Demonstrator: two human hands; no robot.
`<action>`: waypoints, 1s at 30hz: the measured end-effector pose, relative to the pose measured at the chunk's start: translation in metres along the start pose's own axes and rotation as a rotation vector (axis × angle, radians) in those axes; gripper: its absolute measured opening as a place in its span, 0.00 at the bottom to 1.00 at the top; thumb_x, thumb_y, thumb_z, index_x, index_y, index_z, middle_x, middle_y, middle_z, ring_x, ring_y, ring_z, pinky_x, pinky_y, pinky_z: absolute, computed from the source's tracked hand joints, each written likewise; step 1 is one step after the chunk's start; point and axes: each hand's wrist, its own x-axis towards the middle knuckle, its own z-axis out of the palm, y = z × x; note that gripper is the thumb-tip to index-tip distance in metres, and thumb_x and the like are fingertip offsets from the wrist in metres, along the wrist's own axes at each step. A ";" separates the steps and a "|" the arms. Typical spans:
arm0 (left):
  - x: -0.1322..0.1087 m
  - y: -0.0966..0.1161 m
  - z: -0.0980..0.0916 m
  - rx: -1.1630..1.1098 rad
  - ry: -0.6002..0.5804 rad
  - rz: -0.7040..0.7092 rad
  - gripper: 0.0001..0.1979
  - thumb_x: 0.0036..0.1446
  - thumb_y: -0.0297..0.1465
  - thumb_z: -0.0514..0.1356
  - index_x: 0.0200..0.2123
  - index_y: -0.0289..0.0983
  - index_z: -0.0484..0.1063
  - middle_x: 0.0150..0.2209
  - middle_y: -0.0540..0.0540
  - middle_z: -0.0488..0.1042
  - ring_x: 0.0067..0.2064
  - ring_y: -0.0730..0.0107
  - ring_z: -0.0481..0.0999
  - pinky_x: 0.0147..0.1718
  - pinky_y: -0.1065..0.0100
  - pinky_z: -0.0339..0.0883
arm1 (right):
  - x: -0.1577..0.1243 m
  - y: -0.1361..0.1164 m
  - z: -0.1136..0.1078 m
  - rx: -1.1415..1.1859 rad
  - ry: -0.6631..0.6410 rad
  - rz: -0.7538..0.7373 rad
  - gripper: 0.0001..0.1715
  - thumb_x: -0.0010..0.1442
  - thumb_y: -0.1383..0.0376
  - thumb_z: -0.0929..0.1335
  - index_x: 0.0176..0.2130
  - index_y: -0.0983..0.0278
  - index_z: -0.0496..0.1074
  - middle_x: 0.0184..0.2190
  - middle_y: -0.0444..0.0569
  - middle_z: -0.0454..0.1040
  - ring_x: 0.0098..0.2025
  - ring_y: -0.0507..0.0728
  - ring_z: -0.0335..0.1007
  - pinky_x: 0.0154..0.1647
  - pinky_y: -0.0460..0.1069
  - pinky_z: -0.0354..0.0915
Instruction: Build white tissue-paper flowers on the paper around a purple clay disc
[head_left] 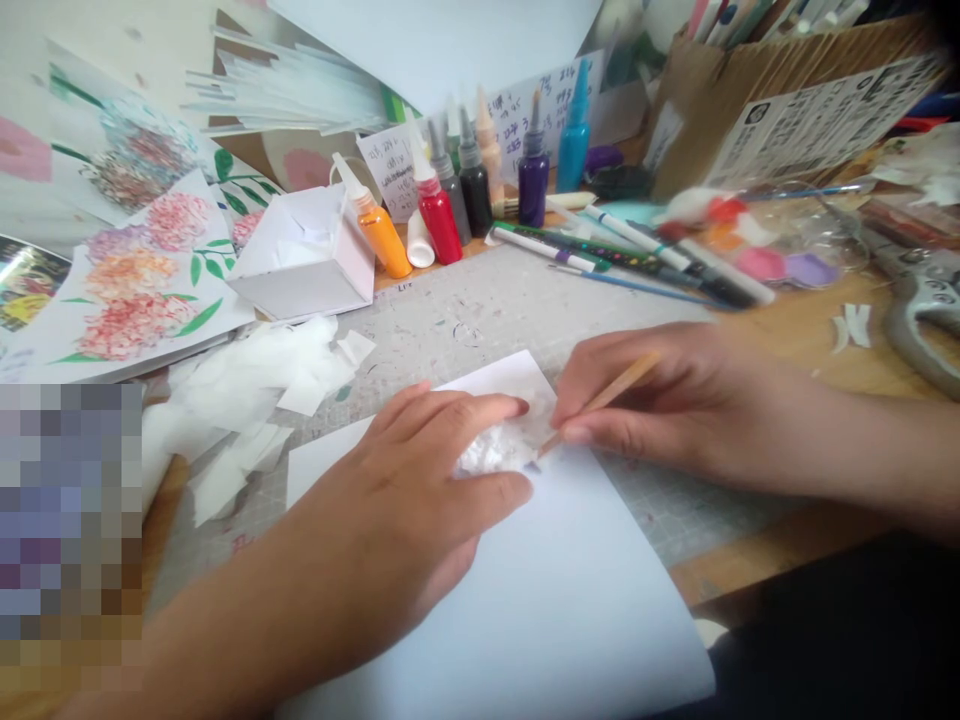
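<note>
My left hand (420,500) rests on a white sheet of paper (570,600), its thumb and forefinger framing a small crumpled wad of white tissue (495,452) and pressing beside it. My right hand (652,400) pinches a thin wooden stick (607,397), whose tip touches the right edge of the tissue wad. The sheet lies on a grey cutting mat (487,310) on a wooden desk.
Loose white tissue scraps (247,400) and a white box (307,260) lie to the left, by flower paintings (142,280). Several paint bottles (450,190) stand at the back, with pens (637,250), a cardboard box (787,100), and pliers (922,300) at right.
</note>
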 end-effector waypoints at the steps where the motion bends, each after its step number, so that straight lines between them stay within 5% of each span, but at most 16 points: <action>1: 0.000 0.000 0.000 -0.002 0.004 -0.010 0.16 0.55 0.22 0.54 0.45 0.43 0.71 0.57 0.43 0.62 0.59 0.57 0.61 0.60 0.46 0.52 | 0.000 0.000 0.000 0.000 0.005 0.001 0.08 0.58 0.65 0.69 0.28 0.65 0.73 0.28 0.42 0.75 0.29 0.47 0.71 0.30 0.41 0.65; 9: 0.000 0.005 -0.003 -0.034 0.001 -0.073 0.10 0.60 0.28 0.54 0.40 0.42 0.74 0.60 0.44 0.61 0.59 0.58 0.61 0.61 0.47 0.49 | -0.001 0.002 0.002 0.056 0.051 0.017 0.09 0.58 0.65 0.69 0.26 0.63 0.74 0.28 0.43 0.76 0.28 0.48 0.72 0.30 0.41 0.66; 15: -0.002 0.009 -0.005 -0.067 -0.002 -0.092 0.07 0.59 0.32 0.57 0.40 0.41 0.74 0.61 0.46 0.60 0.59 0.56 0.60 0.62 0.46 0.47 | 0.015 -0.004 -0.004 0.030 0.295 0.012 0.08 0.56 0.61 0.72 0.26 0.60 0.77 0.28 0.45 0.77 0.29 0.50 0.73 0.29 0.43 0.68; 21: -0.003 0.005 0.000 -0.094 0.058 -0.034 0.08 0.59 0.34 0.57 0.36 0.39 0.75 0.57 0.45 0.64 0.57 0.54 0.64 0.55 0.54 0.59 | 0.077 -0.006 0.024 -0.020 0.242 -0.051 0.12 0.57 0.59 0.70 0.25 0.62 0.74 0.32 0.48 0.77 0.35 0.54 0.74 0.36 0.48 0.69; 26: -0.003 0.002 0.001 -0.090 0.082 -0.009 0.08 0.59 0.33 0.56 0.34 0.38 0.75 0.56 0.44 0.65 0.54 0.55 0.66 0.53 0.56 0.61 | 0.145 -0.009 0.063 -0.141 0.178 0.053 0.11 0.57 0.66 0.68 0.23 0.64 0.71 0.33 0.47 0.78 0.35 0.54 0.73 0.37 0.47 0.66; 30: -0.002 0.000 0.003 -0.099 0.106 -0.007 0.08 0.57 0.34 0.57 0.34 0.39 0.76 0.47 0.42 0.68 0.48 0.55 0.68 0.46 0.56 0.64 | 0.174 -0.011 0.084 -0.237 0.176 0.136 0.09 0.57 0.69 0.68 0.25 0.65 0.71 0.29 0.48 0.78 0.32 0.54 0.71 0.35 0.48 0.63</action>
